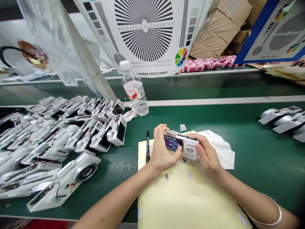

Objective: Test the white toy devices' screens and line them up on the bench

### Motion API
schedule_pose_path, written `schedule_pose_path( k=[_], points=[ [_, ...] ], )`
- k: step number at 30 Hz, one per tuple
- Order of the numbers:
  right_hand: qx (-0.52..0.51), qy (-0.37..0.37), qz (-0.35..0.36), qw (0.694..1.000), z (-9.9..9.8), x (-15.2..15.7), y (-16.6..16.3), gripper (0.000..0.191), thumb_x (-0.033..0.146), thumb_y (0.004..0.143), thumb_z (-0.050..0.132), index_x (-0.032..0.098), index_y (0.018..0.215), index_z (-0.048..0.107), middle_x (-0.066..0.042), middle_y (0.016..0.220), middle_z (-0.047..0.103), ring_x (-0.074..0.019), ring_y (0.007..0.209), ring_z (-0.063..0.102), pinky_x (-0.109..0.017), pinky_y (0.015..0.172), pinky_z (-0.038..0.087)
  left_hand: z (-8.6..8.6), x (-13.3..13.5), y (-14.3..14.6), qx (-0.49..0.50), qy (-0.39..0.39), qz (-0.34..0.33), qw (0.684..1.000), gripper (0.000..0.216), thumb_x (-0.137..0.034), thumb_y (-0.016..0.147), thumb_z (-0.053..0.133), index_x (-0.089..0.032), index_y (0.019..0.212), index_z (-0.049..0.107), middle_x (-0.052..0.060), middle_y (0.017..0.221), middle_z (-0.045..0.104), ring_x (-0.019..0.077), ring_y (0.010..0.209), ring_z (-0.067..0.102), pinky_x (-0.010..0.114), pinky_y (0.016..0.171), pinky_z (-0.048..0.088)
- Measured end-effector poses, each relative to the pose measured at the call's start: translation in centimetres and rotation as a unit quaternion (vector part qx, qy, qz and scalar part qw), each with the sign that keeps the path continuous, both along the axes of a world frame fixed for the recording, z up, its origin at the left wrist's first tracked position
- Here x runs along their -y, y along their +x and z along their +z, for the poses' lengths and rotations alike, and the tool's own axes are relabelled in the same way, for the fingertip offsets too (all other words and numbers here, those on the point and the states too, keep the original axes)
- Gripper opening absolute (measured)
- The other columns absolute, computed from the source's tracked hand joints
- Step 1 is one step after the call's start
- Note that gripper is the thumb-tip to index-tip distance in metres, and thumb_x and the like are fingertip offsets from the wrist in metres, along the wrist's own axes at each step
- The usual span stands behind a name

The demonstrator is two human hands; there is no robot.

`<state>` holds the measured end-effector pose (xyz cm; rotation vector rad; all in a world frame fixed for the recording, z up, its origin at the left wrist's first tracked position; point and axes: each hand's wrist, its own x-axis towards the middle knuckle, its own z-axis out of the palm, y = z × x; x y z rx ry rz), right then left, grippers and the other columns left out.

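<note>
A small white digital camera [190, 150] is held between both hands above a yellow sheet [171, 200], its lit screen facing me. My left hand [160, 152] grips the screen end, with the thumb near the screen's lower right edge. Wrapped round the button end is my right hand [208, 156], its thumb at the side of the round button pad. A black marker pen [147, 148] lies left of my left hand. Beyond my right hand a crumpled white cloth [220, 149] rests on the table. A tiny pale block [182, 128] sits behind the camera.
Many white camera bodies with exposed wires [88, 136] crowd the left side. A water bottle [135, 90] stands at the back, before a camera test chart [152, 66]. More white cameras [283, 119] lie at the right. Pink items [207, 64] line the back shelf.
</note>
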<state>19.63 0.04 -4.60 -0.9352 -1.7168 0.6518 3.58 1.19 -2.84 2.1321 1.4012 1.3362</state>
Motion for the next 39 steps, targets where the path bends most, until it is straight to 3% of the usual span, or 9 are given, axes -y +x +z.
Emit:
schedule_pose_path(
  k=[8,24,31,35,39],
  points=[
    [0.011,0.028,0.018,0.999,-0.1,0.1,-0.1,0.025,0.022,0.090,0.033,0.026,0.111,0.045,-0.004,0.111,0.055,-0.0136,0.106,0.050,-0.029,0.087,0.043,0.1,0.1,0.1,0.010,-0.008,0.020,1.000,0.045,-0.025,0.058,0.057,-0.015,0.096,0.034,0.014,0.107,0.040,0.0254,0.107,0.040,0.038,0.087,0.038],
    [0.026,0.065,-0.015,0.997,0.2,0.4,-0.5,0.025,0.021,0.089,0.033,0.024,0.110,0.046,-0.007,0.107,0.056,-0.0179,0.103,0.053,-0.034,0.084,0.046,0.3,0.2,0.4,0.018,-0.004,0.035,0.999,0.050,-0.024,0.053,0.058,-0.018,0.096,0.033,0.013,0.110,0.039,0.0268,0.106,0.041,0.041,0.083,0.041],
    [0.020,0.064,-0.015,0.998,0.4,0.4,-0.6,0.025,0.021,0.089,0.034,0.024,0.110,0.047,-0.006,0.108,0.056,-0.0160,0.104,0.053,-0.031,0.086,0.045,0.3,0.4,0.5,0.017,-0.010,0.040,0.999,0.051,-0.024,0.053,0.058,-0.018,0.097,0.033,0.014,0.110,0.038,0.0266,0.106,0.041,0.042,0.085,0.041],
    [-0.006,-0.015,-0.052,0.998,0.6,-0.2,-0.1,0.024,0.029,0.089,0.034,0.023,0.104,0.051,-0.004,0.100,0.059,-0.0144,0.087,0.058,-0.027,0.072,0.049,0.1,0.3,0.1,-0.007,-0.018,0.004,1.000,0.059,-0.029,0.060,0.059,-0.014,0.110,0.030,0.015,0.114,0.037,0.0282,0.112,0.038,0.047,0.093,0.037],
    [-0.133,-0.194,-0.052,0.971,0.4,-1.8,1.1,0.031,0.043,0.086,0.038,0.022,0.103,0.052,-0.002,0.080,0.059,-0.0133,0.063,0.058,-0.025,0.050,0.050,-0.2,-0.1,-0.2,-0.037,-0.080,-0.076,0.993,0.081,-0.036,0.060,0.067,-0.014,0.124,0.022,0.017,0.124,0.033,0.0303,0.117,0.035,0.049,0.097,0.035]
  ],
)
